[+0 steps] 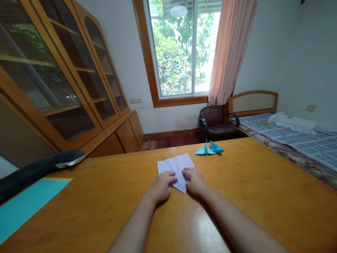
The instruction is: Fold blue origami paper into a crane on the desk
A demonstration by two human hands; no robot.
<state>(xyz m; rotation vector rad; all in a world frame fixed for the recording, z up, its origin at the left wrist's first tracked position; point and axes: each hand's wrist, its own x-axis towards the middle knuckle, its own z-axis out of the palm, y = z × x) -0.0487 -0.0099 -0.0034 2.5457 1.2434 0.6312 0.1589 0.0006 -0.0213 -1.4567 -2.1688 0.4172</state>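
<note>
A partly folded sheet of pale lavender paper point(176, 168) lies on the wooden table point(250, 196) in front of me. My left hand point(161, 187) presses down on its near left part with fingers curled. My right hand point(195, 180) presses on its near right part, fingertips meeting the left hand's at the middle crease. Beyond the paper, toward the far edge, stand two folded blue paper figures point(210, 149), one turquoise and one darker blue.
A turquoise sheet point(23, 205) and a dark padded object point(39, 168) lie at the table's left edge. A wooden glass-door cabinet point(58, 77) lines the left wall. A dark office chair point(216, 123) and a bed point(297, 140) stand beyond the table, under the window.
</note>
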